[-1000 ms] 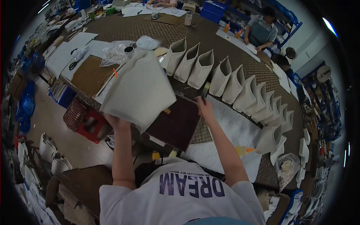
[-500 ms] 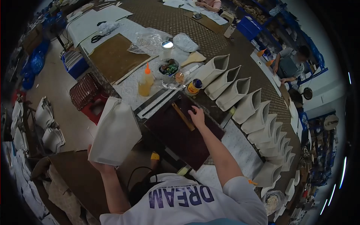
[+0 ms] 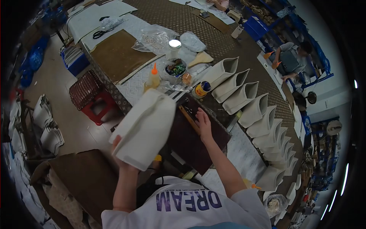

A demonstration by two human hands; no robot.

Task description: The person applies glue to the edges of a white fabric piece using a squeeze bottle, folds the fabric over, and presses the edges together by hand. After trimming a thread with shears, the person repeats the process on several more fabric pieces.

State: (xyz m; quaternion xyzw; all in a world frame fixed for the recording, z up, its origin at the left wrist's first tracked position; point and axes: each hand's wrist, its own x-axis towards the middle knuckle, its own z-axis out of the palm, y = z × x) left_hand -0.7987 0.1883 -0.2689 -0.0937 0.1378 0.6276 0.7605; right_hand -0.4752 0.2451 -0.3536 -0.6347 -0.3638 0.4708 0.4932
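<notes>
Left hand (image 3: 121, 154): grips the bag (image 3: 143, 128) by its lower end, thumb on the near face, the other fingers hidden behind it.
Bag: white, flat, held up off the table over its near edge, just left of the board (image 3: 190, 147). Its mouth cannot be seen.
Right hand (image 3: 204, 124): rests palm down on the board, fingers stretched out and close together, tips touching the strip (image 3: 188, 119).
Board: dark red, lying on the table (image 3: 171, 19) at its near edge.
Strip: wooden, narrow, lying slantwise on the board.
Row of bags (image 3: 244, 97): white, standing with open mouths, curving along the table to the right; the insides that show look empty.
Bowl (image 3: 175, 69): beyond the board, holding small coloured pieces, too small to tell apart.
Bottle (image 3: 153, 78): orange nozzle, yellowish liquid inside, just left of the bowl.
Can (image 3: 201, 89): yellow and blue, upright between the board and the first bag of the row.
Tin (image 3: 175, 44): round, white top, behind the bowl.
Plastic bags (image 3: 154, 38): clear, crumpled, beside the tin; contents unclear.
Crate (image 3: 76, 61): blue, on the floor at the left, stacked with flat sheets.
Basket (image 3: 84, 89): brown, on a red stool (image 3: 100, 110) beside the table.
Co-worker (image 3: 289, 61): seated at the far right side of the table.
</notes>
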